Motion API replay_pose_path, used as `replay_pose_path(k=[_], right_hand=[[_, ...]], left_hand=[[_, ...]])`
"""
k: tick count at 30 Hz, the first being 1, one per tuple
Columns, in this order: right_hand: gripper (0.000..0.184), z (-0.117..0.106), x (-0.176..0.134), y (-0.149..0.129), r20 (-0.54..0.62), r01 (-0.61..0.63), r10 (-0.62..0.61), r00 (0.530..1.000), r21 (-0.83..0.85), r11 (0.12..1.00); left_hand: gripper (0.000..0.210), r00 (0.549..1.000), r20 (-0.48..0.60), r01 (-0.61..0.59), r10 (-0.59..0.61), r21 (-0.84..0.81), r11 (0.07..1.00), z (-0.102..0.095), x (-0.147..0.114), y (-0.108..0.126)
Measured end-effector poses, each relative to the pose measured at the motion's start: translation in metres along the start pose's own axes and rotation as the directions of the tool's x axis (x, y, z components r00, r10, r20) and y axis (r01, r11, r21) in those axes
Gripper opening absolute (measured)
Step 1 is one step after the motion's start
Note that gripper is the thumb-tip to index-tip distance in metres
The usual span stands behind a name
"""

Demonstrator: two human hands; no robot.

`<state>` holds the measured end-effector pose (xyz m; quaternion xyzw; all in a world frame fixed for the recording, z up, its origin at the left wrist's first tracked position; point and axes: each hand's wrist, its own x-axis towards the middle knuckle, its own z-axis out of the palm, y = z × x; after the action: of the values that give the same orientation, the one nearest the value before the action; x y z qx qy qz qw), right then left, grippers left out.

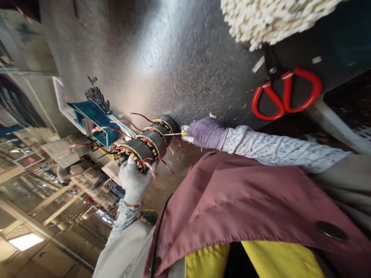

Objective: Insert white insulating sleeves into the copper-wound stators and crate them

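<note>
A row of dark grey motor stators [135, 146] with copper windings and green-yellow insulation lies on the metal table. Loose copper lead wires [136, 116] stick out from both sides. My left hand [135, 179], in a white glove, grips the end stator of the row, its fingers curled at the winding opening. A purple glove covers my right hand [205, 133], closed around a thin metal tool [173, 134] with a yellow handle part. The tool's shaft points at the stator at the row's other end; whether its tip touches is hard to tell.
Red-handled scissors [285, 94] lie at the table's edge, beside a heap of short white pieces [278, 19]. Close to the stators are a blue tray [107, 133] and a pile of small dark strips [97, 99]. Cardboard boxes [89, 177] stand farther off in the workshop.
</note>
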<state>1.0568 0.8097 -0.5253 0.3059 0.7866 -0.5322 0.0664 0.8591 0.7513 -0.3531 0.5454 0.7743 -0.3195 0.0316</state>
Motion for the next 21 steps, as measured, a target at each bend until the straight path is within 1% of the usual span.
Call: replay_pose_path(k=[4,8,10,12,13,15,17,19,21], right_hand=[[0.046,-0.011,0.003,0.003,0.000,0.029,-0.029,1.000,-0.055,0.998],[0.045,-0.017,0.023,0.007,0.018,0.114,-0.113,0.993,-0.070,0.991],[0.041,-0.021,0.040,-0.002,0.049,0.203,-0.200,0.979,-0.082,0.976],[0.035,-0.025,0.056,-0.020,0.066,0.301,-0.296,0.953,-0.109,0.947],[0.034,-0.027,0.061,-0.031,0.062,0.326,-0.321,0.945,-0.117,0.938],[0.036,-0.028,0.064,-0.050,0.015,0.306,-0.306,0.952,-0.103,0.946],[0.040,-0.023,0.058,-0.061,-0.037,0.241,-0.245,0.969,-0.074,0.968],[0.042,-0.014,0.047,-0.059,-0.049,0.178,-0.180,0.983,-0.047,0.983],[0.041,-0.003,0.034,-0.042,-0.034,0.123,-0.123,0.992,-0.012,0.992]], left_hand=[[0.056,0.999,-0.034,-0.040,0.040,0.001,0.999,0.001,-0.001,-0.001],[0.052,0.992,-0.077,-0.104,0.104,0.009,0.995,0.006,-0.001,-0.006],[0.054,0.989,-0.058,-0.138,0.139,0.012,0.990,0.008,0.000,-0.009],[0.055,0.989,-0.037,-0.145,0.146,0.022,0.989,0.009,0.002,-0.011],[0.055,0.990,-0.030,-0.138,0.139,0.027,0.990,0.009,0.003,-0.012],[0.052,0.993,-0.021,-0.115,0.116,0.038,0.993,0.009,0.005,-0.015],[0.050,0.994,-0.004,-0.110,0.110,0.045,0.993,0.008,0.008,-0.016],[0.049,0.991,0.022,-0.135,0.134,0.050,0.990,0.008,0.009,-0.018],[0.048,0.986,0.040,-0.167,0.165,0.054,0.985,0.008,0.011,-0.018]])
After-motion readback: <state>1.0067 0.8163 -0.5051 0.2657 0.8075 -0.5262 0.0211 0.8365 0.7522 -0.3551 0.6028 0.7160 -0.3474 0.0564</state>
